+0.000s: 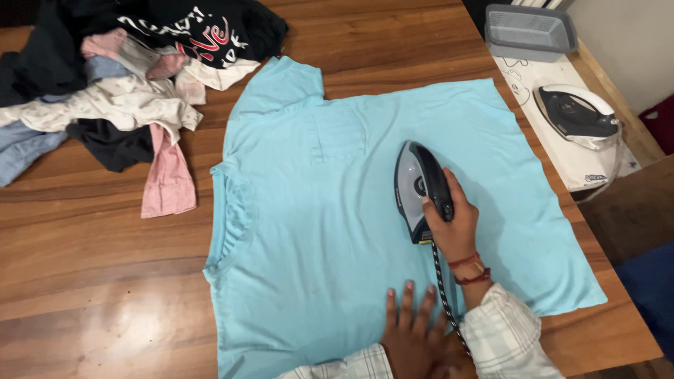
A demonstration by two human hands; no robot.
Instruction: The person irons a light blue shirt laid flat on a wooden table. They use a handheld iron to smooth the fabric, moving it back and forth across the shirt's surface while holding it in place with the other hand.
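— What is closest to you now?

— My left hand [414,330]. It lies flat and open on the light blue T-shirt [337,231], at the hem edge near me, with the fingers spread and pointing away from me. It grips nothing; it only presses on the cloth.

— And the other hand?

— My right hand [449,221] is closed around the handle of the black and grey iron [420,189]. The iron stands with its sole on the shirt, near the middle, a little to the right side. Its long axis goes away from me, slightly tilted to the left, and the tip points to the far edge. The braided cord [444,295] runs back from the heel, between my two hands.

— Which hand is nearer to the iron?

— The right one holds it. The left one is just behind it, toward me, and does not touch it.

— What is under the shirt?

— A wooden table [105,281]. The shirt lies spread flat with its neck to my left. A pile of clothes [119,91] is at the far left corner. At the far right a second iron [579,116] rests on a white cloth [562,151], and a grey basket [530,31] stands behind it.
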